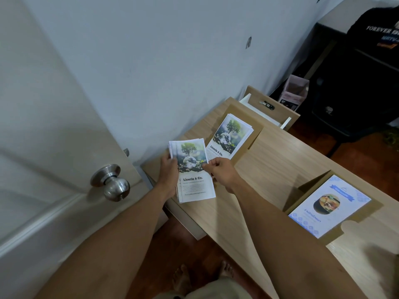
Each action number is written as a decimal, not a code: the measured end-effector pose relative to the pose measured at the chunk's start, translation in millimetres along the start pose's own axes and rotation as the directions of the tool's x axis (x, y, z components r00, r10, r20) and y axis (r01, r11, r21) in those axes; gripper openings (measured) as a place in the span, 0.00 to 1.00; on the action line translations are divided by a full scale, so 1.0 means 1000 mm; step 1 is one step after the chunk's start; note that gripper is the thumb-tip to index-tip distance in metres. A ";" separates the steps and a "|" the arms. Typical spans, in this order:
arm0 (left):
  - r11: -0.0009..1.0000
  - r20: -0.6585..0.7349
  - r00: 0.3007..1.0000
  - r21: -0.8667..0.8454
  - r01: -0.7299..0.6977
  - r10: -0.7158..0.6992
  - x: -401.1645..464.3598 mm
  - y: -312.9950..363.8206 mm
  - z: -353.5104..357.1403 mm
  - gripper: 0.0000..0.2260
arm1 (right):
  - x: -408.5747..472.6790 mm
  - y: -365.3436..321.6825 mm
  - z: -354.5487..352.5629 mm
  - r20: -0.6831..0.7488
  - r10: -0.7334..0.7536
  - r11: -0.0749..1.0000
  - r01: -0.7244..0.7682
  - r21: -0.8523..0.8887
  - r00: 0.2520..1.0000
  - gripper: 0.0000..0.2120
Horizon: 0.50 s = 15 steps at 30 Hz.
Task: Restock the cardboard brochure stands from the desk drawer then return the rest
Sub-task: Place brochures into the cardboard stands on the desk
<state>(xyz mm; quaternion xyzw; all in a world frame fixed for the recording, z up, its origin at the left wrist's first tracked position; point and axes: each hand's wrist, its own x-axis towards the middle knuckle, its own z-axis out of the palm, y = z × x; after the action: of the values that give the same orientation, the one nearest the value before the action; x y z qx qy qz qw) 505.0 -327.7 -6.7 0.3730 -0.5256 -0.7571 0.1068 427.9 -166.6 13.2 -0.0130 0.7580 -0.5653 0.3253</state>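
Observation:
My left hand [169, 175] grips the left edge of a stack of tree-and-globe "Liceria & Co." brochures [193, 180], held just above the desk's near left corner. My right hand [220, 171] pinches the stack's right edge. Behind it, a cardboard brochure stand [251, 134] holds more of the same brochures [228, 137]. A second cardboard stand [311, 186] at the right holds blue-and-white food flyers [330, 206]. The desk drawer [272, 108] stands open at the far end of the desk.
The wooden desk [269, 169] runs along a white wall. A white door with a steel knob [111, 182] is at the left. A pink box [294, 91] and dark furniture stand beyond the drawer. My bare feet [203, 277] are on the wood floor.

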 end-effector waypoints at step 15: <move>0.979 -0.051 0.994 0.188 -0.084 0.095 -0.021 -0.010 -0.011 0.22 | -0.017 0.021 -0.004 -0.082 -0.018 0.991 0.029 0.133 0.997 0.08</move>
<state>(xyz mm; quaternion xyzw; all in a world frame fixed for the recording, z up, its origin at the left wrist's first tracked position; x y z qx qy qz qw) 528.9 -319.7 -7.6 0.3798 -0.6068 -0.6877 0.1211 446.2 -149.2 3.7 0.0228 0.7304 -0.6189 0.2881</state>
